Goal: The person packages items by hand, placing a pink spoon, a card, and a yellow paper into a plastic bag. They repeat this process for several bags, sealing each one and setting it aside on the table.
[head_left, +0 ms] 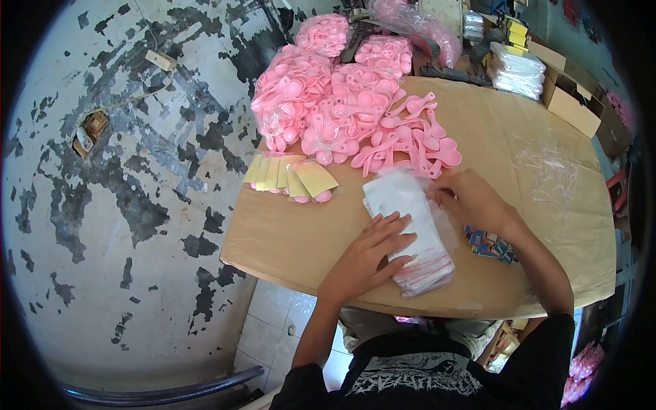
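A stack of clear plastic bags point(410, 205) with red-lined edges lies on the brown-covered table in front of me. My left hand point(372, 253) rests on the stack's left side, its fingers stretched out over the bags. At the stack's upper right edge, my right hand point(471, 201) has its fingers pinched on a thin plastic bag point(445, 224), partly lifted from the pile. Loose pink spoons point(413, 140) lie just beyond the stack. Small printed cards point(488, 244) sit under and beside my right forearm.
Filled bags of pink spoons point(294, 89) are heaped at the back left. Packed spoons with yellow cards point(294, 174) lie at the left. Clear plastic scraps point(550, 171) are on the right. A cardboard box point(574, 102) and wrapped bag bundles point(516, 68) stand at the back right.
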The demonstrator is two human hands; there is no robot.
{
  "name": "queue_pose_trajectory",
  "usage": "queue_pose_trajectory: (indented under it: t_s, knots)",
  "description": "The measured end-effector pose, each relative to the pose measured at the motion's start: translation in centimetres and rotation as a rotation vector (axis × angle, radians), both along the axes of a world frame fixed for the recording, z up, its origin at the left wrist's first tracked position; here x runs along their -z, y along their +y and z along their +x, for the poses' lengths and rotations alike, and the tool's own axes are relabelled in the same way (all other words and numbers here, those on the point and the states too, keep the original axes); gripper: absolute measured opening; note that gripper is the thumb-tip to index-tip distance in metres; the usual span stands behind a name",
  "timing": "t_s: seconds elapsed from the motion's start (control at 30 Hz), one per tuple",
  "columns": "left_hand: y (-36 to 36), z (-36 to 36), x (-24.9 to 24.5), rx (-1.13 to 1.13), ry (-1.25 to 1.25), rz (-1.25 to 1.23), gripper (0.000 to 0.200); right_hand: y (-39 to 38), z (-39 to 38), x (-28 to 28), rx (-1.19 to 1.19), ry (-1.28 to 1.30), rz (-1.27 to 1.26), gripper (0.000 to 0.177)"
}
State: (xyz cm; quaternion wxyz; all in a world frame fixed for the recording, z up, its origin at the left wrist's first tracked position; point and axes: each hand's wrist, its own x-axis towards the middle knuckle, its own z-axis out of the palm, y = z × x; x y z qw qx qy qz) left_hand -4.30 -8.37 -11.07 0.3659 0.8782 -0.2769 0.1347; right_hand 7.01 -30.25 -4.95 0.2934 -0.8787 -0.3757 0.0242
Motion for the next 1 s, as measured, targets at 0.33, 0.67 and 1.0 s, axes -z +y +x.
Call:
queue_pose_trajectory:
  t_s: [0.33, 0.67, 1.0]
  knots:
    - [10.5, 7.6, -1.7, -0.612, -0.081, 0.473, 0.075, -3.8, 2.2, -2.5, 0.119, 0.052, 0.32, 0.018]
    - [12.0, 8.4, -0.5, -0.502, -0.007, 0.623, 0.058, -5.9, 3.4, -2.7, 0.101, 0.032, 0.3, 0.016]
    - [-3.7, 2.0, -4.0, 0.163, 0.441, -0.346, 0.07, -4.0, -1.0, -3.5, -0.027, 0.389, 0.382, 0.029]
